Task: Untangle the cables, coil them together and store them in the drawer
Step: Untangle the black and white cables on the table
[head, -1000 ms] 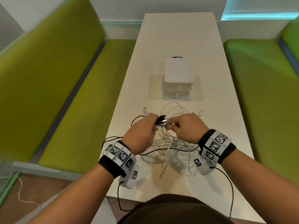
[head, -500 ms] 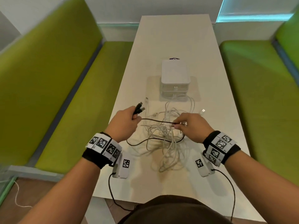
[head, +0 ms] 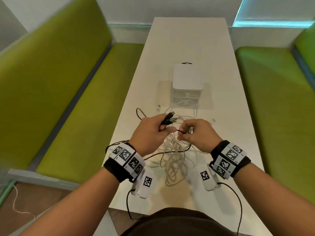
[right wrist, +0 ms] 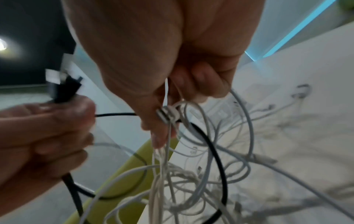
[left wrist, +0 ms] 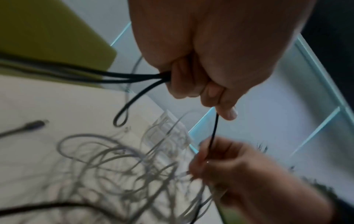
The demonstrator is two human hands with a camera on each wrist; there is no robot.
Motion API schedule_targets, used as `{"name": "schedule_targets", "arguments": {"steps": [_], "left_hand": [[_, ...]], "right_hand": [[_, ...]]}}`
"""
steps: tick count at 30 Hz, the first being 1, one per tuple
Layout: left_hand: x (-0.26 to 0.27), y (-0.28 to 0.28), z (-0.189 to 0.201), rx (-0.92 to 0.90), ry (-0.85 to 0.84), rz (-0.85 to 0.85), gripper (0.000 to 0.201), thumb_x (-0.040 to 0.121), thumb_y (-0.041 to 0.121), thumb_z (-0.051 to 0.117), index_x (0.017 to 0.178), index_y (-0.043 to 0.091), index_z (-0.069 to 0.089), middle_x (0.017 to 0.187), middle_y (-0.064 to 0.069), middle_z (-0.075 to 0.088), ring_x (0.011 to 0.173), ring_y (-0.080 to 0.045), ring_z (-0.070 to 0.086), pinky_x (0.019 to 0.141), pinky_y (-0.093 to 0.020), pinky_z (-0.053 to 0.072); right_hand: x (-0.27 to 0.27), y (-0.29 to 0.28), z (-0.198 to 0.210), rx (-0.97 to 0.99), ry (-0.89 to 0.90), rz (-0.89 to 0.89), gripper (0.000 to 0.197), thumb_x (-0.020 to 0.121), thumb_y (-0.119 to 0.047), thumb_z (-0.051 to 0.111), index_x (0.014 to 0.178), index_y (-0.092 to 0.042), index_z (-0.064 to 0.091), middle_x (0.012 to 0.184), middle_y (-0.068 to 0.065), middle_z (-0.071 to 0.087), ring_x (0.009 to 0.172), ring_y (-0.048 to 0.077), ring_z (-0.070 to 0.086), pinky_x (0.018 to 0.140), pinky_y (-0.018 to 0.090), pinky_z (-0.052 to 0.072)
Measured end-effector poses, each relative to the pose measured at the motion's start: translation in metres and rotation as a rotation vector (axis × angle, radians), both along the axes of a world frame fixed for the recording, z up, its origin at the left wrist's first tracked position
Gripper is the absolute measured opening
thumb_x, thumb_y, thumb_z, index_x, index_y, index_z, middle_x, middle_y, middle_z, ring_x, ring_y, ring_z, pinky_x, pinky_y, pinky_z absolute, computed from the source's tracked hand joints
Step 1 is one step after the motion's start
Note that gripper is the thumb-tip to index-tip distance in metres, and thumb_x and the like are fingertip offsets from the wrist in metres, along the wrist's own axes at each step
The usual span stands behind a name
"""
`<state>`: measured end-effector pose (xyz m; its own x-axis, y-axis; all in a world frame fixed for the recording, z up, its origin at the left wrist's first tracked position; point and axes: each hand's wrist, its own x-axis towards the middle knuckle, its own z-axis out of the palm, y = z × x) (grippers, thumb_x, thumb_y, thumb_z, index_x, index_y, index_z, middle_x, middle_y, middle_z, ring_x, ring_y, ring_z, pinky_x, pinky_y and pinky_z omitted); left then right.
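Observation:
A black cable (head: 167, 119) and a heap of tangled white cables (head: 175, 150) lie on the white table (head: 187, 40), in front of a small white drawer unit (head: 187, 82) whose drawers are closed. My left hand (head: 160, 128) grips the black cable's two plug ends (right wrist: 65, 91) and several loops of it (left wrist: 134, 77). Close beside it, my right hand (head: 184, 132) pinches a short taut stretch of the black cable (right wrist: 114, 114). Some white strands (right wrist: 166, 136) also run through its fingers. Both hands hover above the heap.
Green benches (head: 59, 91) run along both sides of the table, the right one (head: 272, 99) close by. A loose white plug (head: 158, 106) lies left of the heap. Black wrist-camera leads (head: 238, 201) hang off the near table edge.
Half a second ago my hands were apart with the black cable stretched between them. Now the left hand has come back to the right, close to the right hand.

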<state>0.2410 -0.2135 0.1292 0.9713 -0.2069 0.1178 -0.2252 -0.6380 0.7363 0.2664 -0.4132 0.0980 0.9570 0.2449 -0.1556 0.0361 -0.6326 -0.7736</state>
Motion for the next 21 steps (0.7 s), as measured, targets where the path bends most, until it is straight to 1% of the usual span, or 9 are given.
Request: {"name": "schedule_targets", "arguments": {"steps": [3, 5, 7, 9, 11, 13, 16, 18, 21], "left_hand": [[0.004, 0.006, 0.017, -0.008, -0.123, -0.001, 0.025, 0.091, 0.029, 0.072, 0.079, 0.029, 0.051, 0.057, 0.021, 0.05, 0.054, 0.0, 0.048, 0.057, -0.024, 0.04], [0.011, 0.015, 0.021, -0.01, -0.113, 0.048, 0.025, 0.091, 0.03, 0.071, 0.078, 0.034, 0.05, 0.058, 0.022, 0.053, 0.054, -0.003, 0.05, 0.057, -0.026, 0.043], [0.016, 0.027, 0.02, -0.029, -0.06, 0.112, 0.019, 0.092, 0.026, 0.07, 0.082, 0.036, 0.056, 0.058, 0.02, 0.061, 0.055, -0.004, 0.056, 0.057, -0.026, 0.046], [0.021, 0.039, 0.016, -0.029, -0.035, 0.172, 0.01, 0.094, 0.021, 0.067, 0.091, 0.03, 0.063, 0.062, 0.016, 0.069, 0.064, 0.0, 0.061, 0.059, -0.022, 0.045], [0.025, 0.048, 0.013, -0.028, -0.027, 0.229, 0.006, 0.095, 0.017, 0.064, 0.098, 0.022, 0.066, 0.068, 0.017, 0.072, 0.074, 0.007, 0.062, 0.059, -0.015, 0.043], [0.024, 0.052, 0.013, -0.057, -0.026, 0.267, 0.004, 0.095, 0.018, 0.065, 0.098, 0.02, 0.067, 0.07, 0.016, 0.073, 0.074, 0.009, 0.062, 0.061, -0.013, 0.041], [0.019, 0.054, 0.012, -0.138, -0.003, 0.293, 0.01, 0.094, 0.016, 0.066, 0.094, 0.006, 0.065, 0.071, 0.004, 0.073, 0.063, 0.009, 0.06, 0.063, -0.019, 0.041], [0.017, 0.054, 0.009, -0.004, 0.034, 0.292, 0.007, 0.095, 0.018, 0.064, 0.095, 0.011, 0.064, 0.074, 0.005, 0.072, 0.061, 0.007, 0.058, 0.057, -0.022, 0.038], [0.013, 0.048, 0.005, 0.421, 0.015, 0.184, 0.01, 0.093, 0.019, 0.062, 0.094, 0.018, 0.053, 0.082, 0.005, 0.058, 0.076, -0.018, 0.059, 0.062, -0.03, 0.037]], "right_hand": [[-0.001, -0.008, -0.011, -0.205, 0.078, 0.066, 0.017, 0.075, -0.023, 0.083, 0.075, -0.032, 0.068, 0.082, -0.011, 0.068, 0.081, 0.012, 0.062, 0.079, 0.037, 0.053], [-0.003, -0.012, -0.011, -0.284, 0.088, 0.065, 0.02, 0.078, -0.024, 0.081, 0.076, -0.036, 0.066, 0.085, -0.014, 0.064, 0.082, 0.013, 0.06, 0.079, 0.036, 0.052], [-0.002, -0.013, -0.008, -0.343, -0.023, 0.061, 0.025, 0.079, -0.014, 0.076, 0.078, -0.035, 0.064, 0.085, -0.016, 0.06, 0.077, 0.008, 0.058, 0.072, 0.034, 0.05], [-0.002, -0.013, -0.001, -0.357, -0.223, 0.099, 0.033, 0.076, 0.001, 0.064, 0.081, -0.031, 0.059, 0.085, -0.013, 0.059, 0.073, 0.01, 0.056, 0.065, 0.033, 0.046], [-0.001, -0.014, 0.004, -0.27, -0.287, 0.12, 0.037, 0.074, 0.004, 0.057, 0.084, -0.031, 0.054, 0.085, -0.012, 0.062, 0.075, 0.011, 0.057, 0.065, 0.033, 0.048], [-0.001, -0.016, 0.005, -0.23, -0.195, 0.134, 0.032, 0.077, -0.002, 0.057, 0.083, -0.034, 0.054, 0.084, -0.013, 0.065, 0.076, 0.007, 0.058, 0.069, 0.032, 0.05], [-0.001, -0.022, 0.004, -0.193, -0.031, 0.104, 0.015, 0.082, -0.017, 0.067, 0.075, -0.03, 0.063, 0.08, -0.01, 0.067, 0.078, 0.011, 0.062, 0.074, 0.034, 0.052], [0.001, -0.025, 0.004, -0.17, -0.032, 0.041, 0.019, 0.091, -0.029, 0.066, 0.073, -0.03, 0.065, 0.076, -0.008, 0.069, 0.072, 0.012, 0.063, 0.072, 0.033, 0.052], [0.001, -0.02, 0.006, -0.28, -0.063, 0.079, 0.018, 0.096, -0.035, 0.06, 0.083, -0.029, 0.07, 0.077, -0.007, 0.072, 0.074, 0.015, 0.066, 0.073, 0.035, 0.054]]}}
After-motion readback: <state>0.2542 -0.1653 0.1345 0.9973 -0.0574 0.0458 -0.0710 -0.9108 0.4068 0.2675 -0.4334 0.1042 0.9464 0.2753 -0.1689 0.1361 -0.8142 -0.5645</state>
